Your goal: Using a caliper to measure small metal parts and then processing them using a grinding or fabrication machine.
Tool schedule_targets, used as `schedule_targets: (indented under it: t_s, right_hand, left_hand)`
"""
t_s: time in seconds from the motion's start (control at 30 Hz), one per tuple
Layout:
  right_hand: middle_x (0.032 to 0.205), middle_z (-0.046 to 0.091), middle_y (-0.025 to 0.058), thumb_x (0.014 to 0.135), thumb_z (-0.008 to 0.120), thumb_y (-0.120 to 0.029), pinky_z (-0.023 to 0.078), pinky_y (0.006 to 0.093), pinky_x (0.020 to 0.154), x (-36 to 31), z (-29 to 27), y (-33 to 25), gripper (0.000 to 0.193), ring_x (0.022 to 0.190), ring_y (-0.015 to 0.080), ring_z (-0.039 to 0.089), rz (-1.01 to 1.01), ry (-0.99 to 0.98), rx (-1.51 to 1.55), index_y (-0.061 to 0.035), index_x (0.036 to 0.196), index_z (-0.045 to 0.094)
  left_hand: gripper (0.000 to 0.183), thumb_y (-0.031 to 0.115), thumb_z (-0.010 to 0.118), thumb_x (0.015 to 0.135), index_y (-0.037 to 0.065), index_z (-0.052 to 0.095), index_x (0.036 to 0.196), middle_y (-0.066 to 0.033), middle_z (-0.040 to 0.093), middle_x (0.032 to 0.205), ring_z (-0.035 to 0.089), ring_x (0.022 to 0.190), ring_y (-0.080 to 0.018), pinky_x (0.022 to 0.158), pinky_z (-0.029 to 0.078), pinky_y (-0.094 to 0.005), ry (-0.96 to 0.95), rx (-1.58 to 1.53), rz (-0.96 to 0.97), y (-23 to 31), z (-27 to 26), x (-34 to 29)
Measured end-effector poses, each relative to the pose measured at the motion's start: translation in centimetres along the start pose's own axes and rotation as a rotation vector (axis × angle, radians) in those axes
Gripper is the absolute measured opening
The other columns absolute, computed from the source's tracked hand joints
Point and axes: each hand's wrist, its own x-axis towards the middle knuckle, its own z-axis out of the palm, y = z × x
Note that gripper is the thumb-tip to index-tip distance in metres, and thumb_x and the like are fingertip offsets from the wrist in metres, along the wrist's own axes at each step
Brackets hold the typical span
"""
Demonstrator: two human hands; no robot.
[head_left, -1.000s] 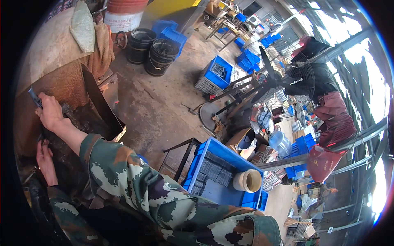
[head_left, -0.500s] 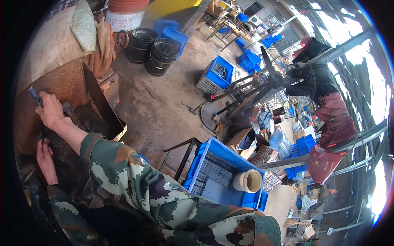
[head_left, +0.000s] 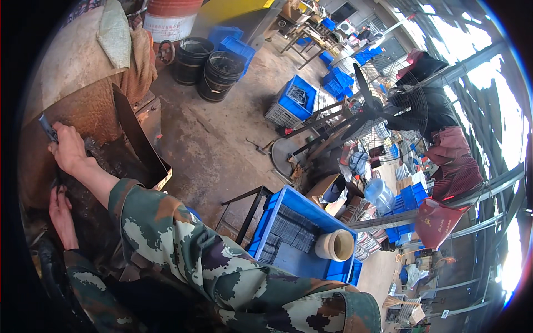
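My right hand (head_left: 71,151) is closed round a slim grey-blue bar (head_left: 48,128) at the far left, and the bar's upper end sticks out past the fingers. Below it, my left hand (head_left: 62,217) has its fingertips drawn together at a thin dark piece (head_left: 58,180). Whether that piece is the lower end of the same bar is hidden. Both hands are over a dark, wet-looking work area (head_left: 100,166), edged on its right by an upright rusty metal plate (head_left: 136,133). A brown, rough-textured cover (head_left: 89,114) lies just beyond my right hand.
A blue crate (head_left: 302,244) with stacked dark flat pieces and a cream container (head_left: 335,245) stands on the right. Two black buckets (head_left: 221,77) and a red-and-white drum (head_left: 169,25) are farther off. A large fan (head_left: 372,105) stands beyond the crate.
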Motion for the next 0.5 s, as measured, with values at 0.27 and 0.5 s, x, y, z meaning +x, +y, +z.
schedule_targets:
  t_s: [0.27,0.5]
  right_hand:
    - [0.093,0.065,0.0295,0.076,0.071,-0.003,0.049,0.0512,0.084,-0.2,0.0,-0.2,0.030,0.098,0.0474,0.060,0.006,0.000,0.028,0.0004,0.104,0.060]
    - [0.094,0.064,0.0299,0.077,0.070,-0.003,0.049,0.0512,0.084,-0.1,0.0,-0.3,0.029,0.099,0.0470,0.060,0.021,0.002,0.015,0.0006,0.104,0.060]
  left_hand:
    - [0.029,0.022,0.050,0.101,0.001,0.061,0.118,0.0034,0.056,0.088,0.038,0.067,-0.0050,0.061,0.033,-0.0214,-0.007,-0.001,-0.001,-0.1,-0.1,-0.2]
    - [0.029,0.019,0.049,0.101,-0.001,0.060,0.119,0.0038,0.050,0.079,0.037,0.066,-0.0048,0.060,0.032,-0.0213,-0.008,0.001,-0.029,1.0,0.1,-0.4]
